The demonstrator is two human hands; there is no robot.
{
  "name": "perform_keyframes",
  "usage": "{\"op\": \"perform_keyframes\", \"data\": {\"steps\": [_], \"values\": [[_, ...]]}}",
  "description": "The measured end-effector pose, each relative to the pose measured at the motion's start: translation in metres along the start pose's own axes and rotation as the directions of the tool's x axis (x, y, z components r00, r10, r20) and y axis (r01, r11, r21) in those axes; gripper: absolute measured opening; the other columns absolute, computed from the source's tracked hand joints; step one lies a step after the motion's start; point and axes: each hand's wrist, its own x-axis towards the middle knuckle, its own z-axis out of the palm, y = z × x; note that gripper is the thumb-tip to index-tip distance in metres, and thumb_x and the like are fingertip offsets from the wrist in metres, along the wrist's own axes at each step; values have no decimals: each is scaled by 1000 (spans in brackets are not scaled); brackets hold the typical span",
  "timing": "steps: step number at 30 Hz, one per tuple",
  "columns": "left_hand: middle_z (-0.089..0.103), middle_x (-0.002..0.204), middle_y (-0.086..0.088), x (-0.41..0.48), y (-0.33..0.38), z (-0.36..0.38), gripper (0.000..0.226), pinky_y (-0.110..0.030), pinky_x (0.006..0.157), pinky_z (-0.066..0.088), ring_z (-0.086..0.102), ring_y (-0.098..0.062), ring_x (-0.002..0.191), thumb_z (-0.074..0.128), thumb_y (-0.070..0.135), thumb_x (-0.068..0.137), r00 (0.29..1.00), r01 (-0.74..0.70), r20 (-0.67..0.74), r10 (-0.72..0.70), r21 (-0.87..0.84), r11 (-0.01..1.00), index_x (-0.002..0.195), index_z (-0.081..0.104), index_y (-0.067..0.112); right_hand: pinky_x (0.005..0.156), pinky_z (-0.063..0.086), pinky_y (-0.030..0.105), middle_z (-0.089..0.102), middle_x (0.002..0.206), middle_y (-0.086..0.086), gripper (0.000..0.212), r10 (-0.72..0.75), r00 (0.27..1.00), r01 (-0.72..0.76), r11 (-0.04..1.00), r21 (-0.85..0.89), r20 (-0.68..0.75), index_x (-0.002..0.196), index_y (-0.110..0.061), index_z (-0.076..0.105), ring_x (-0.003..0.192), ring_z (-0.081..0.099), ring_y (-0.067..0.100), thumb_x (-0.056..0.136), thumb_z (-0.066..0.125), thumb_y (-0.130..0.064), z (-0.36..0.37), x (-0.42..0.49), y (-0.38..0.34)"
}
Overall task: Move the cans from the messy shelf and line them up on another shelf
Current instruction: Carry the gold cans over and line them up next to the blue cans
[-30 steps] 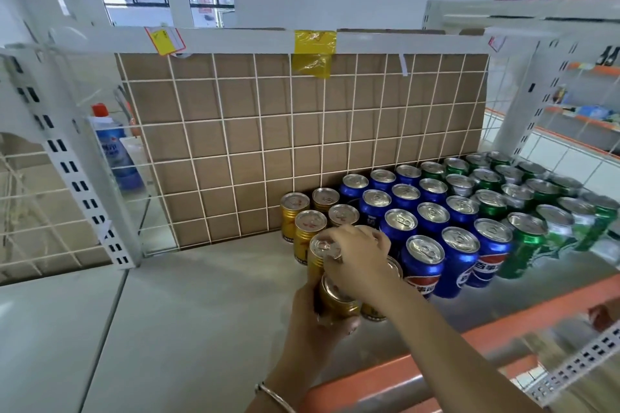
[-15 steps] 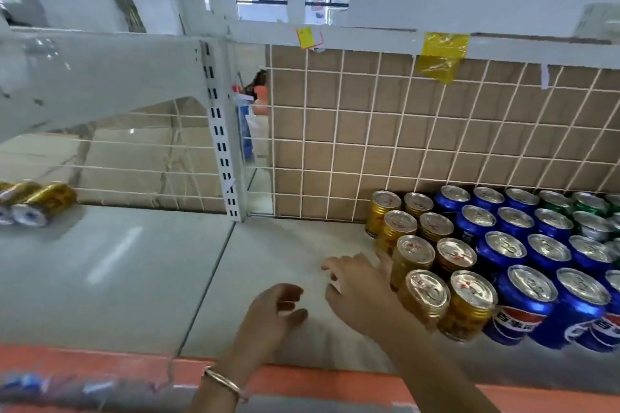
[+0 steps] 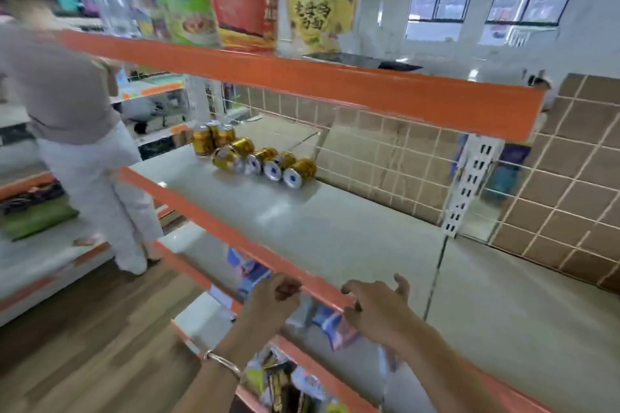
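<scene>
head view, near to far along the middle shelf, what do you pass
left hand and right hand at the orange shelf edge → bare shelf board → gold cans lying on their sides → upright gold cans

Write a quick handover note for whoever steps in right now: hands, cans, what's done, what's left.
Left hand: empty, loosely curled at the shelf's orange edge.
Right hand: empty, fingers spread, just over that edge.
Gold cans: jumbled at the far left of the shelf, a few upright at the back, several on their sides.
Done: none of these are lined up.
Left: carry them all over and line them up; that other shelf is out of view.
</scene>
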Motion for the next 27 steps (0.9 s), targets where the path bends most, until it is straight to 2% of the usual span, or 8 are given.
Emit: {"op": "perform_keyframes", "data": {"steps": [3,6,9,11,16,20,23,27], "values": [[61,60,16,-2,-32,-61,35,-9,61,41,55,17,54,63,-8,79,997,14,-77,-12,22,1000,71,59,26,112,1,52,66,114,-7,37,-46,999,46,999,-16,10,125,-30,49,125,48,13,89,47,-26,7,19,-60],[61,69,17,-1,-66,-112,37,-7,61,41,57,14,58,65,1,80,993,44,-115,-35,71,997,71,56,35,112,3,51,63,102,-16,30,-77,997,78,997,18,-26,115,-35,55,121,51,11,88,47,-27,13,34,-116],[64,73,12,3,-89,-153,35,-16,66,43,59,-3,68,65,5,80,989,78,-133,-67,77,994,72,56,38,108,4,52,65,100,-16,24,-102,993,104,994,31,-54,104,-36,60,114,55,9,84,47,-30,21,57,-160],[63,73,9,10,-98,-173,34,-12,63,43,59,-11,70,65,7,82,988,91,-135,-79,84,992,72,55,38,105,4,53,67,98,-13,21,-105,993,105,994,-6,-45,101,-33,58,111,57,12,83,49,-38,26,75,-181],[57,73,20,32,-119,-207,33,2,56,40,56,9,55,62,9,84,986,97,-145,-88,59,994,74,53,39,110,4,51,63,94,-9,29,-142,990,143,989,-48,26,114,-33,52,112,56,16,87,44,-29,20,107,-229],[60,82,17,64,-135,-227,18,1,62,39,59,-3,78,61,12,85,989,91,-122,-79,95,991,86,61,30,113,-1,52,65,108,-7,33,-166,985,168,984,-57,38,122,-30,50,119,52,17,89,45,-27,15,148,-255],[62,87,10,97,-137,-245,16,-4,64,41,60,-7,84,61,10,85,990,70,-128,-58,91,993,98,67,17,111,1,52,65,112,-9,32,-163,987,163,986,-41,12,123,-32,50,119,51,17,91,47,-33,9,187,-266],[65,80,11,154,-145,-275,19,-4,66,43,61,-9,81,62,6,83,987,91,-137,-86,29,995,81,65,25,113,0,51,63,118,-9,39,-141,990,142,989,28,-17,130,-31,47,123,49,16,93,44,-46,-1,252,-287]]}}
